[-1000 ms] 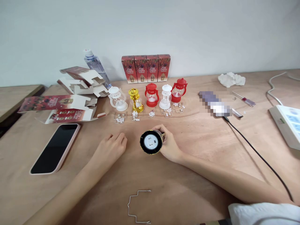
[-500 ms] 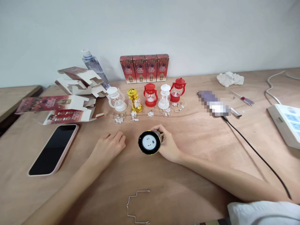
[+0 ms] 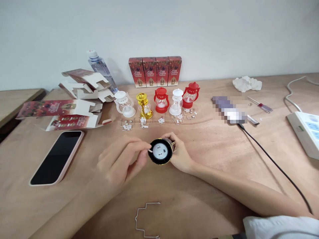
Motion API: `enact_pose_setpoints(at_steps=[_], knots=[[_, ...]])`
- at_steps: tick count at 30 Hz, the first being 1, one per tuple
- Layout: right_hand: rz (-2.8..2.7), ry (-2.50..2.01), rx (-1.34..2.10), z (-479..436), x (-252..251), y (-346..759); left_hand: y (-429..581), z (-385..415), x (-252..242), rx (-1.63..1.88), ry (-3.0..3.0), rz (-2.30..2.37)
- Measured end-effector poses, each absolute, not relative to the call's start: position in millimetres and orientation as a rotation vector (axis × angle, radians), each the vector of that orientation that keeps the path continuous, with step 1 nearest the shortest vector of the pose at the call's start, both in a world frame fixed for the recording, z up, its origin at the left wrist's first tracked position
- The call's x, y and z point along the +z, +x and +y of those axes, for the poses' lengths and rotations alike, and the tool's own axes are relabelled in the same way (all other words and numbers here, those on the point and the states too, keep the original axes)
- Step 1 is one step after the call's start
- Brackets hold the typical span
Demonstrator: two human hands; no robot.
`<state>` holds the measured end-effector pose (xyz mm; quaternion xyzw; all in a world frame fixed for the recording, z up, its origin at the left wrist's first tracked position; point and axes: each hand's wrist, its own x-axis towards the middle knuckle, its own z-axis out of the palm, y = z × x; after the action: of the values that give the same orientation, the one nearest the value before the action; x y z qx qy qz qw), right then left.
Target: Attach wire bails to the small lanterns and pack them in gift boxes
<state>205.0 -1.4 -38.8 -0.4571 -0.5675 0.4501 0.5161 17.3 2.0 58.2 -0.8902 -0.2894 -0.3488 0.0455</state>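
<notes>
My right hand is wrapped round a small lantern with a black, gold-edged body. Its underside faces me, showing a white round insert with small slots. At the left rim of that base, my left hand pinches a small white piece between thumb and forefinger; its exact kind is too small to make out. A bent wire handle lies on the table near me. Beyond my hands stand a gold lantern, white lanterns and red lanterns.
Small wire and disc parts lie before the lanterns. Red boxes stand by the wall. Opened cartons, a bottle and a phone are left. A screwdriver, cable, crumpled tissue and power strip are right.
My left hand has lifted from the table and moved right to the lantern's base, now with a small white piece at its fingertips. My right hand holds the lantern much as before.
</notes>
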Motion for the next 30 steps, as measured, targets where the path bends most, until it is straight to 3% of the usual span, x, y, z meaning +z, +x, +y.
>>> enact_pose_setpoints(at_steps=[8,17,30], knots=[[-1.386,-1.077,1.065,-2,-36,206,31,-9,62,-1.062,-2.908,-0.847],[-1.403,-1.103,1.046,-3,-38,206,30,-14,67,-0.628,-2.719,-0.720],[-1.483,-1.222,0.929,-4,-38,206,29,-22,68,-0.432,-2.662,-0.805]])
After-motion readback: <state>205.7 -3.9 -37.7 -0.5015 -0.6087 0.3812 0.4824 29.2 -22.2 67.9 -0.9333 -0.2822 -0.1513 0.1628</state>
